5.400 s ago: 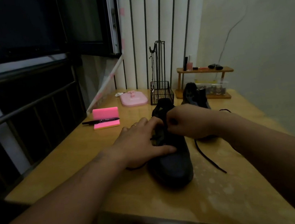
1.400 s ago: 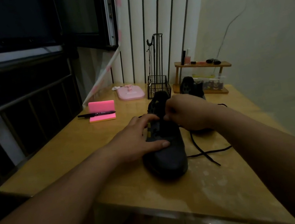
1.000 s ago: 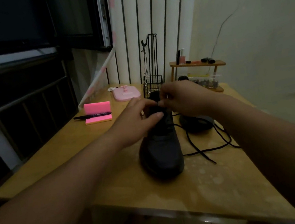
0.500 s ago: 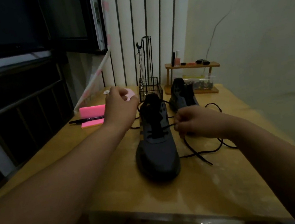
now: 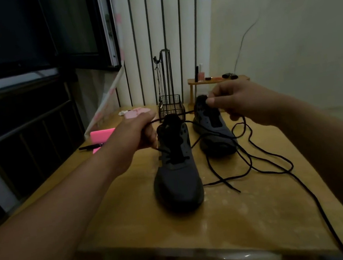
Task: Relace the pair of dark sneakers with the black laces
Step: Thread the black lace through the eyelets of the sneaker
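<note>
Partly inside left hand (image 5: pixel 135 132), black lace (image 5: pixel 188 112)

Near sneaker (image 5: pixel 176 173) on table (image 5: pixel 234 220), second sneaker (image 5: pixel 214 132) behind-right

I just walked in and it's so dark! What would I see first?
The left hand and right hand hold a black lace stretched between them above the near sneaker in the middle of the table. Behind it, rightward, stands the second sneaker, and a bright pink block glows far left.

Dim home room: wooden desk (image 5: pixel 181 234), small cosmetics shelf (image 5: pixel 207 80), window (image 5: pixel 20 34).
</note>
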The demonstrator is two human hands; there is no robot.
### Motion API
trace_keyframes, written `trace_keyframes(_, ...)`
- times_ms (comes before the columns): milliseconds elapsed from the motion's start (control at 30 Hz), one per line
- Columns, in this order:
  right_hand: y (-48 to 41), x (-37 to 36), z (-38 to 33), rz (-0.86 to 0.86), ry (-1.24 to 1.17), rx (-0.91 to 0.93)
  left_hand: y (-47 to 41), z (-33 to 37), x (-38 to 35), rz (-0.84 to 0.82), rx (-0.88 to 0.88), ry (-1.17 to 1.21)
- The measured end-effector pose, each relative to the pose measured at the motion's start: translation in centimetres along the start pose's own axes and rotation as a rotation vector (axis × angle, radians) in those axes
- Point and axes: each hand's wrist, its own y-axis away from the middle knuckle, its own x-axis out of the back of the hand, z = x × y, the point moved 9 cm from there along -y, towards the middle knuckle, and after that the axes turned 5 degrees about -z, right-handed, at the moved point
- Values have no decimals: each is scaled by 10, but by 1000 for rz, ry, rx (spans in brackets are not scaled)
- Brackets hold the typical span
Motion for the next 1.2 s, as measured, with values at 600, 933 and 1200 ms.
trace_keyframes(600,10,-40,-1,-115,197,1,36,-51,51,25,192,-314)
trace_keyframes(933,-10,-64,-30,-134,156,95,18,-4,-14,-63,28,-279)
trace_keyframes(1200,12,-44,32,-131,185,-129,30,-57,64,257,171,-649)
